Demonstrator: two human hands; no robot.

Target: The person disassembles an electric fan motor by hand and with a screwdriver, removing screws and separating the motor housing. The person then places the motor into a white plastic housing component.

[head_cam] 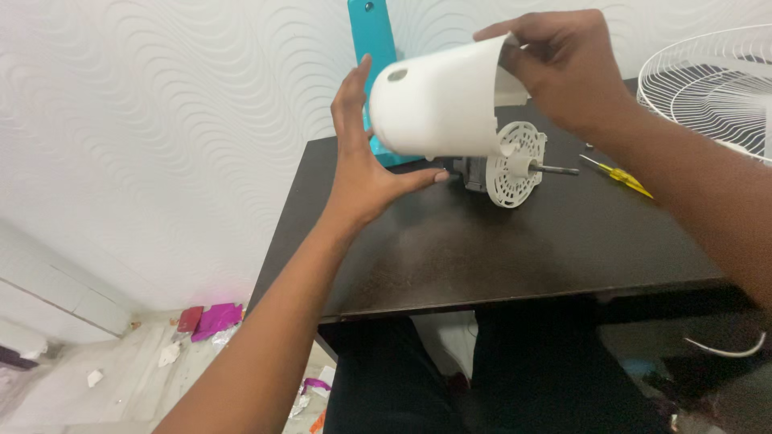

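Left hand [363, 165] sits nearest, palm flat and fingers spread against the closed end of the white motor cover [438, 100], gripping nothing. Right hand [563, 68] pinches the cover's open rim, holding it tilted just above the fan motor [503, 167] on the dark table [482, 249].

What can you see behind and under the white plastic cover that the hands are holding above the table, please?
Under the white cover, a fan motor with its round white plate and shaft lies on the dark table. Behind it stands a teal panel, partly covered. The motor's rear is hidden.
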